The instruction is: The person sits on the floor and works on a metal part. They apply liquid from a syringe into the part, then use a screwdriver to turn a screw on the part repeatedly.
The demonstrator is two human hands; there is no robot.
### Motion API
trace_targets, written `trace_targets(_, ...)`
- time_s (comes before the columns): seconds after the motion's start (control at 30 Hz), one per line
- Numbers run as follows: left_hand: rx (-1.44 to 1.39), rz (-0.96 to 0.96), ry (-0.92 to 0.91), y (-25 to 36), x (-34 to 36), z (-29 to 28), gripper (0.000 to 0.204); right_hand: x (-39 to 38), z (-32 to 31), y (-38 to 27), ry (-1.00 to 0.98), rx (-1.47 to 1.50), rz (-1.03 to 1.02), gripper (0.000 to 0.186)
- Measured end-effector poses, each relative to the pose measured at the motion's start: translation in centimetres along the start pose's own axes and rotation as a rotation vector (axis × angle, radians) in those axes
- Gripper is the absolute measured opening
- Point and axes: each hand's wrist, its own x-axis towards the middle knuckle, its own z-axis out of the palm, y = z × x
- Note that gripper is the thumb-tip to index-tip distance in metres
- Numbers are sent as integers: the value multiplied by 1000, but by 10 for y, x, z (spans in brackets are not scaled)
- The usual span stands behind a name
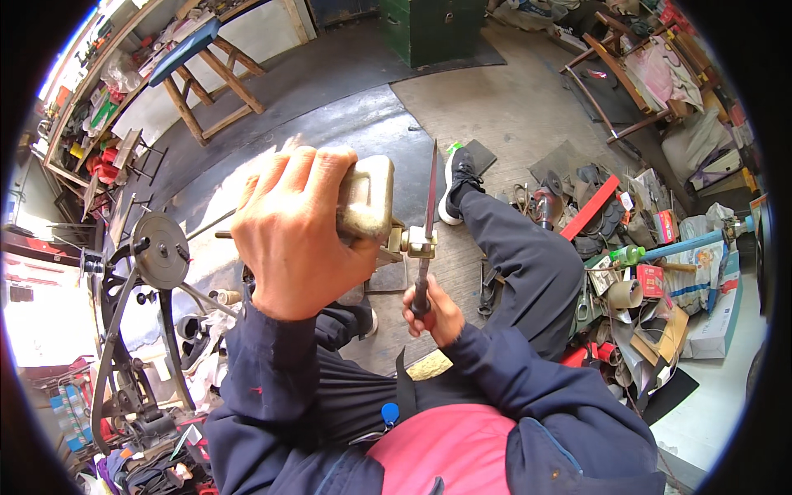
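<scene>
My left hand (301, 227), large in the middle, is closed around a worn brass-coloured metal block (367, 198) with rounded corners; its exact kind I cannot make out. My right hand (441, 312) grips the dark handle of a slim file (431, 194), whose long tapered blade points away from me. Partway along, the file meets a small brass-coloured metal bracket (419, 242) just right of the block. Whether the bracket is joined to the block is partly hidden by my left hand.
My outstretched right leg (516, 247) ends in a black shoe. A hand-cranked machine with a round wheel (160, 250) stands at left. Tools, a red bar (590, 206) and boxes crowd the right. Farther off are a blue-topped wooden stool (186, 51) and a green cabinet (433, 29).
</scene>
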Motion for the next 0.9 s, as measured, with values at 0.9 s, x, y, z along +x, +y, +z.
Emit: trace_targets(0.9, -47, -3, 55, 1, -9, -5, 46, 135, 29, -191, 175, -981, -741, 30)
